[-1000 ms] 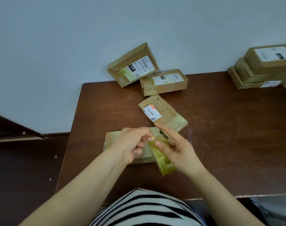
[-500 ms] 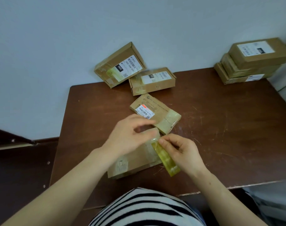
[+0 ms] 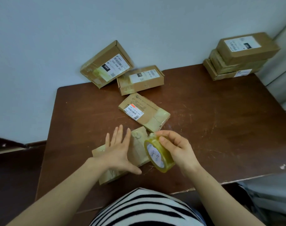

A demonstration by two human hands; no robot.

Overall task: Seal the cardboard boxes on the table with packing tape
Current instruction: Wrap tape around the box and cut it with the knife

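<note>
At 6 o'clock on the table, your flat, spread left hand hides much of the near box; your right hand grips the tape roll. At 11 o'clock, the leaning box label reads "060".

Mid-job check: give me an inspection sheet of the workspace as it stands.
Surface: dark brown wooden table, scuffed.
Job's things: near cardboard box; roll of clear yellowish packing tape; cardboard box with red-striped label behind; tilted cardboard box and low cardboard box at the back; stack of three cardboard boxes in the far right corner.
Clutter: nothing seen.
Hands: left hand flat on the near box; right hand grips the tape roll.
Cables: nothing seen.
Surroundings: pale wall.
</note>
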